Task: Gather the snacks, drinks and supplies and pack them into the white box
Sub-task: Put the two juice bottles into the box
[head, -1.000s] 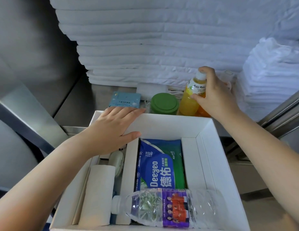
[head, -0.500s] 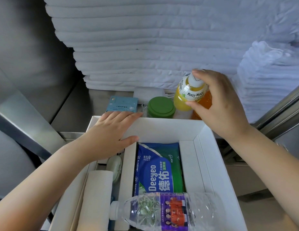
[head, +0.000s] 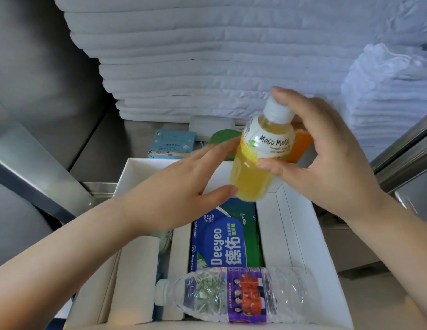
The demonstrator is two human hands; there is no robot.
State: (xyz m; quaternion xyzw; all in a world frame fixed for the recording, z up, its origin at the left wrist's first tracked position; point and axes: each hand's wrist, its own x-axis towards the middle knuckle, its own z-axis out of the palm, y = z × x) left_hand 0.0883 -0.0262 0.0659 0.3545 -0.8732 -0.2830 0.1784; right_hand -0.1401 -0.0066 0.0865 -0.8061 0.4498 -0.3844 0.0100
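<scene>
The right hand (head: 327, 160) holds a yellow plastic juice bottle (head: 255, 167) above the far end of the white cardboard box (head: 300, 236), its grip closed round the bottle's shoulder and white cap. The left hand (head: 181, 186) is spread, its grip open, with fingertips and thumb at the bottle's lower side. In the box lie a blue-and-green wet-wipe pack (head: 222, 241), a white paper roll (head: 136, 277) and a clear water bottle with a purple label (head: 236, 296), on its side across the near end. Behind the box, a small pale-blue carton (head: 172, 145) stands on the steel bench (head: 136, 139).
</scene>
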